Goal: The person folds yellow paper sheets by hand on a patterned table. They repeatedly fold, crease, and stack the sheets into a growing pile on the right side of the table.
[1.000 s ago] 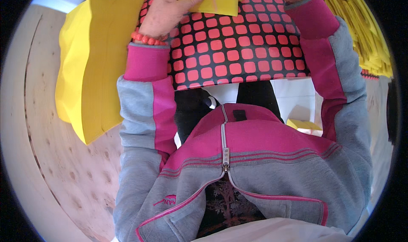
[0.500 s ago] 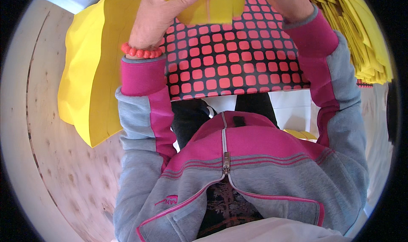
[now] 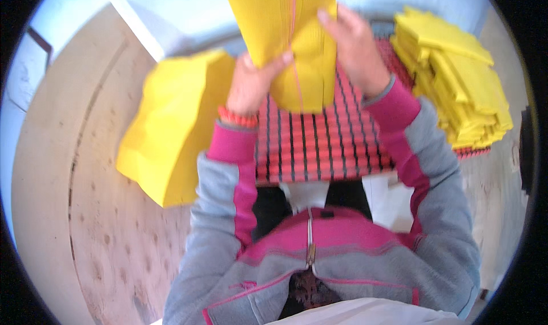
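Both my hands hold up a long yellow folded piece of fabric-like sheet (image 3: 294, 45) with a pink line running down it; its upper end leaves the picture. My left hand (image 3: 254, 82), with a red bead bracelet at the wrist, grips its left edge, thumb on the front and fingers hidden behind. On the right edge, my right hand (image 3: 359, 48) pinches the sheet, its thumb tip lying at the border. Below the piece spreads a red-and-black checked tabletop (image 3: 319, 148). Left of my left arm hangs a large loose yellow sheet (image 3: 165, 125).
A stack of folded yellow pieces (image 3: 462, 85) lies at the right, beyond my right forearm. To the left is a pale wooden board surface (image 3: 97, 171) with a dark seam. My dark-trousered legs (image 3: 348, 199) show below the table's near edge.
The view has tilted, so everything sits lower and more of the yellow piece shows. My right hand, formerly cut off at the top, now appears at the piece's right edge.
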{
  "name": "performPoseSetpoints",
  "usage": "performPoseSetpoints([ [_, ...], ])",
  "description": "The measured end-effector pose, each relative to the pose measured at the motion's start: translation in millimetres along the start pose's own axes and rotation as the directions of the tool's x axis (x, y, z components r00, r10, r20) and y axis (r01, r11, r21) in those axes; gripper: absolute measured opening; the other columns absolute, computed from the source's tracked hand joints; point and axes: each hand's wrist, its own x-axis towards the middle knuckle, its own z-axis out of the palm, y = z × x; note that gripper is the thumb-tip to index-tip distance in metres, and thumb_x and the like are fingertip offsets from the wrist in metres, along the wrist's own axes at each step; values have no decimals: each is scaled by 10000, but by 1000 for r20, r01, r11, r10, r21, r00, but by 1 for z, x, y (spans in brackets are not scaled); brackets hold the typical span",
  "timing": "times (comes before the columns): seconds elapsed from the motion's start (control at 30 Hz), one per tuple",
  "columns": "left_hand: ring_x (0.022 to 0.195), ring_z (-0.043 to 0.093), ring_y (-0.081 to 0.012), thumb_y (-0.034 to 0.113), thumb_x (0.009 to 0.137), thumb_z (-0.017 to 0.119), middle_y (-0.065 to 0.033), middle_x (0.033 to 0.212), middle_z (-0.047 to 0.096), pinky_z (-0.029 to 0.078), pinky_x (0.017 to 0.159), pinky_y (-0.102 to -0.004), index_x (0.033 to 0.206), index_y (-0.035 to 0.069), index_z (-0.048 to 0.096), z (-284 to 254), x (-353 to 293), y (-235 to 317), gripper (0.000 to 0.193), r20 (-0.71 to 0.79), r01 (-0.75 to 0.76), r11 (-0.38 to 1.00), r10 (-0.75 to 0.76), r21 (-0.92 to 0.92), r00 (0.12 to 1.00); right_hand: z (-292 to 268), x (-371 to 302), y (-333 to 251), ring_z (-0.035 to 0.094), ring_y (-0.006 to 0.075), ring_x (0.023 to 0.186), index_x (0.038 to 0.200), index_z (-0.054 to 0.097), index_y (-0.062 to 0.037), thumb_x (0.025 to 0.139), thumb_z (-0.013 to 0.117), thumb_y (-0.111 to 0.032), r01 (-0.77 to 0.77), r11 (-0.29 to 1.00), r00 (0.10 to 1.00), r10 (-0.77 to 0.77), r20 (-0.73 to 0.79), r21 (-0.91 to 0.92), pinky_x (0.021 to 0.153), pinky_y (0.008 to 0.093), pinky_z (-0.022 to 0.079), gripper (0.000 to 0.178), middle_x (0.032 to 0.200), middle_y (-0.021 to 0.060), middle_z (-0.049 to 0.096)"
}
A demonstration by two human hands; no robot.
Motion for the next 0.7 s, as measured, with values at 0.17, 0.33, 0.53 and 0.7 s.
performPoseSetpoints([
  [0.17,1010,676,-128,113,932,736,-67,1122,728,549,877,-290,1209,-12,681,-5,-2,19,309,92,74,986,-61,-149,994,2,0,-18,622,73,953,1236,605,12,1069,525,-219,-97,930,995,78,68,353,837,252,517,296,1097,13,675],
  [0.33,975,679,-123,146,947,727,-61,1105,726,548,863,-282,1216,-12,676,-5,-31,-22,316,78,188,965,-176,-181,981,-5,-30,7,629,93,1022,1288,577,17,1074,498,-190,-164,924,986,147,76,344,897,250,508,308,1157,43,663],
  [0.53,973,676,-123,190,964,704,-54,1111,724,541,854,-291,1219,-23,682,2,-32,-18,333,20,129,974,-128,-184,992,7,-29,4,630,85,999,1257,579,19,1063,524,-176,-156,950,988,145,61,269,866,261,515,280,1132,52,668],
  [0.7,1089,654,-155,174,967,689,-60,1223,696,517,947,-315,1295,-5,633,-12,-18,1,378,84,60,980,-45,-189,995,5,-10,-25,649,100,960,1199,608,17,1055,548,-194,-21,972,996,0,89,233,834,272,529,263,1081,56,685],
])
